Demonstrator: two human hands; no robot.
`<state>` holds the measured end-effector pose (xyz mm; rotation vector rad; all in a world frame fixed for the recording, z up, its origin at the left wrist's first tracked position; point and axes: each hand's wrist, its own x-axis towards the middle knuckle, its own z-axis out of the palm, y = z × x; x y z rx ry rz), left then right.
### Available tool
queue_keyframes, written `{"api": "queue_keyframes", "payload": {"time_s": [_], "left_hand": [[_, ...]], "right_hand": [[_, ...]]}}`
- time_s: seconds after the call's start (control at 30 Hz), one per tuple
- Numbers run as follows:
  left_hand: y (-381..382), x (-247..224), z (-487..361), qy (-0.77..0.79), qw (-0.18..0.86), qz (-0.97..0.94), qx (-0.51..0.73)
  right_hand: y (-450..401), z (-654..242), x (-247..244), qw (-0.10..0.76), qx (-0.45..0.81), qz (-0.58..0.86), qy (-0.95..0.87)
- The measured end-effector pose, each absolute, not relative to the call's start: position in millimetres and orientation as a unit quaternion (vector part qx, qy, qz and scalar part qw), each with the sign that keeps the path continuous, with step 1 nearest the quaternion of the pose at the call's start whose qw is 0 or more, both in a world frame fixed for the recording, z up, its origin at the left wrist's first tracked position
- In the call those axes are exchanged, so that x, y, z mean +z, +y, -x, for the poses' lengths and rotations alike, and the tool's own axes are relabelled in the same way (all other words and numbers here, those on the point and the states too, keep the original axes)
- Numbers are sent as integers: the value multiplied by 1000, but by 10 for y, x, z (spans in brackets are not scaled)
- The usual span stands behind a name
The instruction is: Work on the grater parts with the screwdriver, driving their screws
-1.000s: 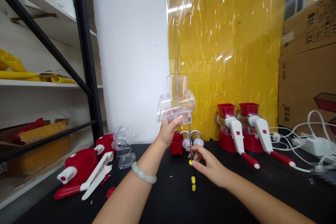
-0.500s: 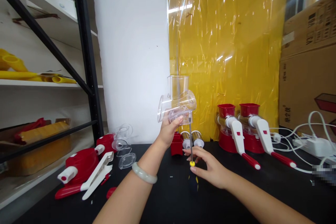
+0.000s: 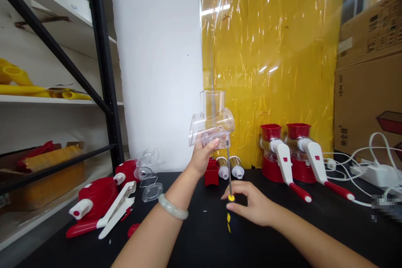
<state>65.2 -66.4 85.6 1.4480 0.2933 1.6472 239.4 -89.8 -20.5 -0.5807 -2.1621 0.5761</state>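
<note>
A clear plastic grater housing (image 3: 212,119), with a square chute on top and a round barrel across it, is held up in front of me. My left hand (image 3: 202,158) grips it from below, thumb pressed on its lower part. From beneath, a long screwdriver (image 3: 230,176) points upward, its tip at the right side of the housing's base. My right hand (image 3: 251,205) pinches the screwdriver near the yellow collar, and the dark handle with yellow patches hangs below the fingers. Any screw at the tip is too small to make out.
Two assembled red-and-white rotary graters (image 3: 271,171) stand at right, beside white cables (image 3: 345,167). Behind my hands are a red hopper (image 3: 211,173) and two drum blades (image 3: 236,167). Red bases (image 3: 99,194), white crank handles (image 3: 117,213) and clear parts (image 3: 152,191) lie at left.
My right hand's fingers have shifted and curled around the collar. The screwdriver handle has turned, showing its yellow patches differently. My left hand and the housing stay nearly still.
</note>
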Motion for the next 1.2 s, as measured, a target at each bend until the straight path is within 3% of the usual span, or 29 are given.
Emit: {"api": "queue_keyframes", "payload": {"time_s": [0.13, 0.37, 0.6, 0.77, 0.93, 1.07, 1.2], "left_hand": [[-679, 854, -658, 115, 453, -581, 667], [-697, 868, -663, 108, 455, -581, 666], [-689, 864, -661, 115, 455, -578, 668], [-694, 861, -664, 116, 460, -577, 665], [-665, 841, -648, 116, 456, -579, 665], [-654, 836, -648, 119, 456, -578, 666], [-654, 842, -653, 119, 456, -577, 667]], "right_hand": [[-786, -2327, -298, 410, 208, 299, -836], [-802, -2309, -333, 392, 356, 327, -783], [-795, -2427, -253, 252, 437, 318, -802], [-746, -2419, -310, 322, 403, 328, -792], [-822, -2410, -227, 270, 403, 299, -822], [-725, -2395, -333, 311, 344, 336, -820], [-709, -2442, -314, 296, 400, 310, -810]]}}
